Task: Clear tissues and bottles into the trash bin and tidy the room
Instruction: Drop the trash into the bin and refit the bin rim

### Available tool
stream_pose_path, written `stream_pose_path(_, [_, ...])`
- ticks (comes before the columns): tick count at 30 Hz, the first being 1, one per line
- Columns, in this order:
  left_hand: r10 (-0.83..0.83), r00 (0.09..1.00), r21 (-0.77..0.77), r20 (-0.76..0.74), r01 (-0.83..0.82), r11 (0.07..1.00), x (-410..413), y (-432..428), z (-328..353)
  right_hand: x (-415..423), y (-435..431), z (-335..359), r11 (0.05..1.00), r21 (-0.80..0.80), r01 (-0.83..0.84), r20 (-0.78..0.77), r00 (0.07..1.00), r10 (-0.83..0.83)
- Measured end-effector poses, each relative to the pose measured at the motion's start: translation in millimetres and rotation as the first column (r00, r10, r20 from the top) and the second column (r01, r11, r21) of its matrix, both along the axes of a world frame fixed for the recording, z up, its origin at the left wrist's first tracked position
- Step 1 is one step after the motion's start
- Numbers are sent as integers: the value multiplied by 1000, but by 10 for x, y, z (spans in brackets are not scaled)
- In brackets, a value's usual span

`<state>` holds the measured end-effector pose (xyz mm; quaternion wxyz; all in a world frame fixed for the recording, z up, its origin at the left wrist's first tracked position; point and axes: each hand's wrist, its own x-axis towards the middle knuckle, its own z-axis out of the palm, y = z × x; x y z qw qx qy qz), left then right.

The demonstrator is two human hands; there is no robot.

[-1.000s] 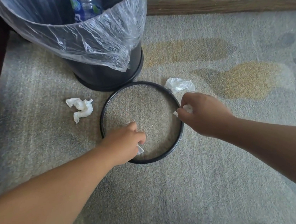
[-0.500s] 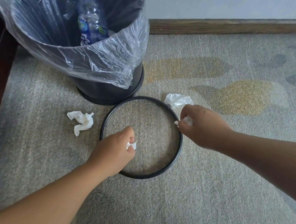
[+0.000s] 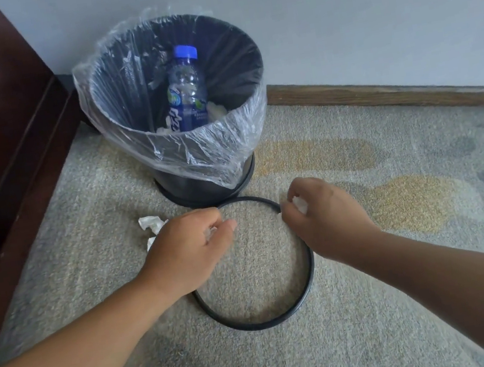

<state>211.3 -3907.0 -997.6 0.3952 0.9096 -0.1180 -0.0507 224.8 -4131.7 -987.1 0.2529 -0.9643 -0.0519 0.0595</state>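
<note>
now | bottle (image 3: 187,90) label: unreadable | left hand (image 3: 187,249), right hand (image 3: 326,220): pinching tissues (image 3: 300,204)

black bin (image 3: 212,184) | blue-capped bottle (image 3: 187,93) | white tissue (image 3: 150,223) | grey-yellow carpet (image 3: 361,183)

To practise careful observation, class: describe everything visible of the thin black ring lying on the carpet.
The thin black ring is a narrow, plastic-looking hoop lying flat on the grey carpet, its far edge beside the base of the black trash bin. Carpet shows through its middle. The left hand hides its upper-left arc, the right hand its upper-right; contact cannot be told.
</note>
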Motion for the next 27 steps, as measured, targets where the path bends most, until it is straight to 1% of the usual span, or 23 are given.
stream_pose_path(3, [-3, 999, -106, 32, 6, 994, 138, 11, 315, 166, 170, 272, 997, 73, -4, 81, 997, -2])
stream_pose_path(5, [-5, 996, -142, 84, 17, 990, 224, 22, 532, 274, 260, 451, 992, 125, -5, 136, 991, -12])
stream_pose_path(11, [-37, 967, -94, 253, 63, 994, 473, 62, 1048, 531, 449, 865, 979, 198, -56, 244, 970, 6])
stream_pose_path(14, [-11, 959, -67, 283, 32, 997, 637, 114, 1239, 608, 526, 1038, 968, 223, -116, 274, 960, 52])
stream_pose_path(16, [58, 962, -76, 268, -39, 996, 763, 160, 1338, 679, 587, 1155, 948, 277, -159, 270, 959, 82])
stream_pose_path(17, [110, 967, -112, 230, -86, 990, 829, 177, 1380, 725, 619, 1213, 935, 315, -162, 250, 965, 83])
stream_pose_path(19, [220, 970, -215, 100, -195, 957, 985, 211, 1438, 843, 683, 1311, 914, 377, -150, 184, 979, 84])
stream_pose_path(20, [269, 962, -218, 54, -252, 943, 1064, 229, 1450, 912, 714, 1345, 914, 381, -140, 152, 985, 88])
stream_pose_path(21, [308, 950, -174, 46, -296, 939, 1133, 246, 1452, 983, 743, 1370, 922, 364, -130, 131, 988, 87])
stream_pose_path(23, [344, 936, -20, 78, -344, 939, 1242, 287, 1426, 1114, 800, 1395, 952, 283, -117, 132, 988, 82])
stream_pose_path(25, [325, 941, 82, 92, -332, 940, 1305, 315, 1382, 1225, 872, 1398, 972, 198, -128, 150, 984, 99])
stream_pose_path(27, [293, 952, 125, 86, -302, 945, 1353, 328, 1325, 1311, 948, 1399, 979, 149, -136, 155, 982, 113])
